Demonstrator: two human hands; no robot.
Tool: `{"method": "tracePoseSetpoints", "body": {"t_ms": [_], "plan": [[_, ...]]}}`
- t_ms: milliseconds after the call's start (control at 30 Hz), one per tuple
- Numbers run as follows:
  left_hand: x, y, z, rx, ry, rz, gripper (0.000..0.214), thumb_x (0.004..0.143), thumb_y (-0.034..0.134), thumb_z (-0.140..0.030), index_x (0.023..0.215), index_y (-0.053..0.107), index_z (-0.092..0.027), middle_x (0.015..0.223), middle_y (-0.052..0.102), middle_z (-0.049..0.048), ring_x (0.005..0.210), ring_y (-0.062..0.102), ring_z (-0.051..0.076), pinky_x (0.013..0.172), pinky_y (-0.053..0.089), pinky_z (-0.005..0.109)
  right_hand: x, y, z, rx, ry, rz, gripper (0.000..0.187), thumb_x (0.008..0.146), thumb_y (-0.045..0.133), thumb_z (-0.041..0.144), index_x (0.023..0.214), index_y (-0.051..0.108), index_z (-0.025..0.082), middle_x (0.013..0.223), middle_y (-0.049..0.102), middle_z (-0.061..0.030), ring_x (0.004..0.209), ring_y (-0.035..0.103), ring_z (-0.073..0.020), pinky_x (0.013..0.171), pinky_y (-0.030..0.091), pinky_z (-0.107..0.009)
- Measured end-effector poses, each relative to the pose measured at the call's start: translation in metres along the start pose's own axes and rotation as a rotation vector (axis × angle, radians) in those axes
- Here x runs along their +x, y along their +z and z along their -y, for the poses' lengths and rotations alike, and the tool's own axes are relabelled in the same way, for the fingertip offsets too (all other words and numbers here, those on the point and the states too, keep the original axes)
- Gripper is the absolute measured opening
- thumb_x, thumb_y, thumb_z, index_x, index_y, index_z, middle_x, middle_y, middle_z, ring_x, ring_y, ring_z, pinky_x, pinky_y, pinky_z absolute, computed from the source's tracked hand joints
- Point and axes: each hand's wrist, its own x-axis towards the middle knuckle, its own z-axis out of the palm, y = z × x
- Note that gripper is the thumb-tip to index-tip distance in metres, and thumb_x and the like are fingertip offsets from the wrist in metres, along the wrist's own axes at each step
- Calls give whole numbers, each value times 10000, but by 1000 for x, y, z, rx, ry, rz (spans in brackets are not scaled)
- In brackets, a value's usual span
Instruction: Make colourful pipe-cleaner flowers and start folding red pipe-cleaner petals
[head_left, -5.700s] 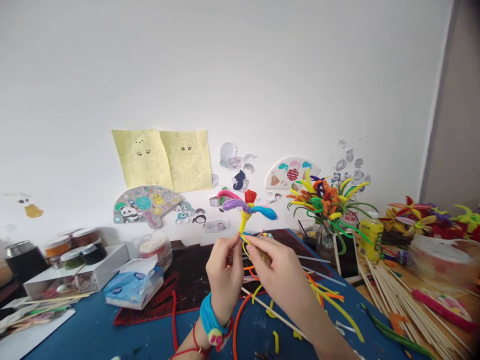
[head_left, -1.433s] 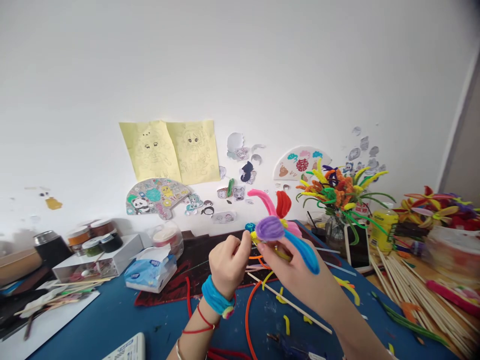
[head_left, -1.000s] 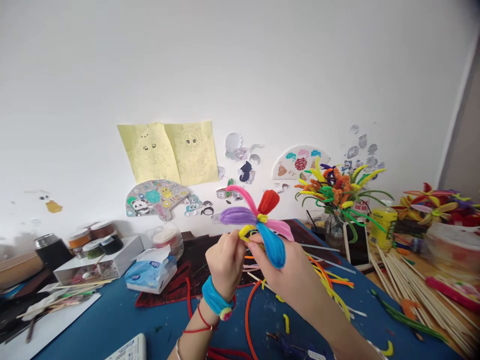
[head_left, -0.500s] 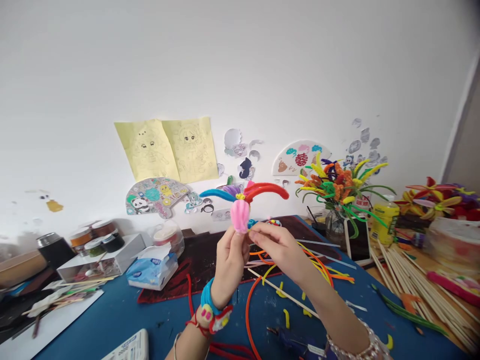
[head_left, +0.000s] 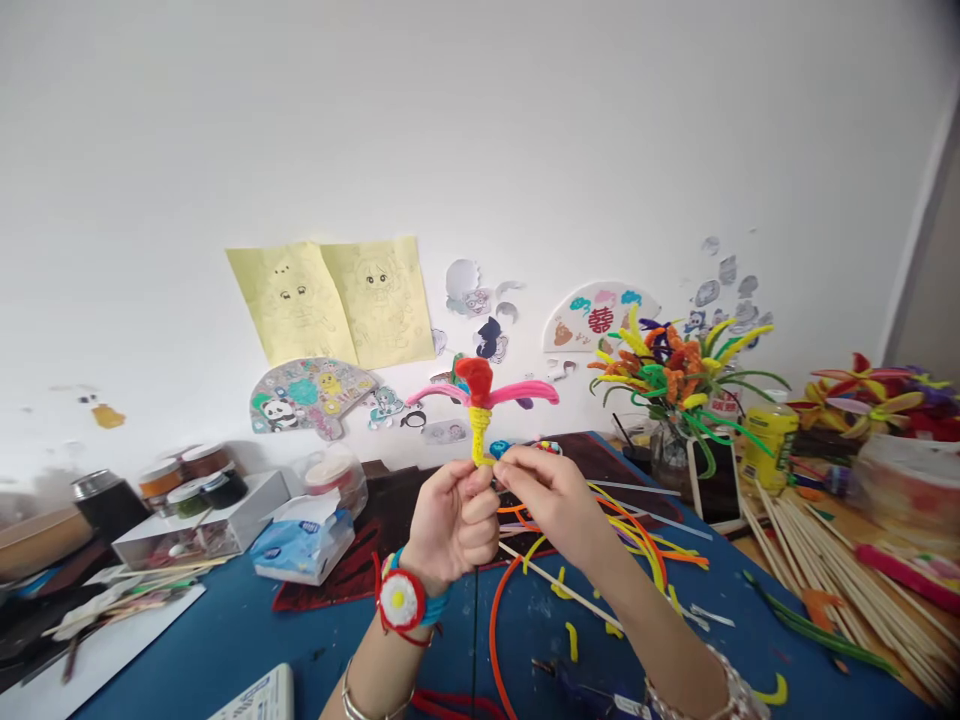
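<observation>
A pipe-cleaner flower (head_left: 478,395) with pink, red and purple petals and a yellow wrapped stem stands upright above both hands. My left hand (head_left: 451,522) is closed in a fist round the bottom of the yellow stem. My right hand (head_left: 541,490) pinches the same stem just beside it with thumb and fingertips. Both hands are raised above the blue table (head_left: 225,640), in front of the white wall. A blue band with a red and white disc (head_left: 402,599) sits on my left wrist.
Loose pipe cleaners (head_left: 637,545) and a thin stick lie under my hands. A vase of pipe-cleaner flowers (head_left: 671,385), a phone (head_left: 712,480) and a yellow bottle (head_left: 765,445) stand right. Wooden sticks (head_left: 832,590) lie far right. A tissue pack (head_left: 304,545) and jars (head_left: 187,490) are left.
The flower has been turned about its stem between my fingers, from tilted toward me to upright, so different petals face me. My left wrist has rotated, showing the disc on the band.
</observation>
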Motion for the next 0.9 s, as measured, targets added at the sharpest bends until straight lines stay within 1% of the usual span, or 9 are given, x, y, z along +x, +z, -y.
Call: {"method": "tracePoseSetpoints", "body": {"t_ms": [100, 200, 300, 400, 467, 567, 667, 767, 900], "plan": [[-4, 3, -6, 55, 4, -27, 297, 851, 396, -368, 614, 335, -201, 462, 139, -84, 322, 15, 55, 293, 61, 182, -5, 5, 6, -118, -6, -43, 191, 867, 454, 300, 738, 543, 191, 589, 454, 45, 526, 397, -98, 497, 287, -235], [-5, 7, -9, 140, 18, -90, 308, 842, 425, -377, 608, 344, -193, 462, 161, -85, 323, 57, 51, 301, 86, 178, -9, 6, 10, -114, -14, -70, 113, 862, 478, 276, 888, 563, 207, 686, 543, 28, 589, 488, -109, 542, 359, -224], [-5, 10, -7, 245, 3, -161, 318, 839, 437, -383, 603, 352, -187, 461, 183, -88, 336, 90, 49, 315, 105, 175, -8, 6, 10, -70, -21, -98, 183, 864, 493, 300, 1008, 564, 212, 797, 596, -5, 699, 550, -137, 624, 421, -240], [-4, 14, -3, 370, -5, -223, 318, 853, 410, -388, 611, 360, -187, 468, 189, -90, 358, 93, 50, 327, 106, 171, -4, 6, 6, -5, -16, -54, 182, 860, 510, 337, 906, 587, 179, 761, 617, -22, 711, 568, -154, 662, 439, -263], [-3, 17, -1, 485, 35, -293, 239, 848, 425, -339, 666, 396, -188, 492, 191, -96, 379, 81, 49, 341, 102, 164, -1, 7, 1, 55, -27, -41, 188, 852, 523, 340, 822, 590, 167, 743, 617, -25, 706, 568, -156, 665, 441, -266], [-1, 21, 4, 748, 258, -508, 61, 822, 484, -255, 840, 465, -200, 531, 252, -96, 402, 154, 55, 375, 153, 154, 4, 6, -6, 105, -9, -100, 210, 822, 564, 362, 759, 598, 164, 708, 597, -16, 682, 546, -151, 626, 424, -259], [2, 21, 11, 1120, 610, -698, 188, 805, 556, -239, 989, 531, -211, 588, 419, -61, 473, 342, 77, 454, 276, 170, 7, 5, -9, 170, 74, -173, 242, 777, 611, 398, 740, 612, 160, 665, 580, -5, 647, 534, -144, 596, 414, -257], [4, 17, 17, 1429, 799, -710, 206, 808, 568, -208, 1003, 632, -218, 740, 581, 16, 596, 475, 116, 586, 371, 214, 6, 2, -7, 236, 131, -186, 262, 738, 642, 420, 766, 644, 159, 597, 545, 18, 617, 537, -139, 562, 410, -250], [7, 10, 22, 1522, 922, -684, 223, 820, 552, -168, 984, 688, -234, 802, 636, 55, 693, 545, 161, 683, 411, 252, 2, -3, -4, 200, 169, -178, 301, 746, 622, 446, 847, 684, 169, 626, 577, 4, 630, 560, -146, 529, 415, -249]]}}
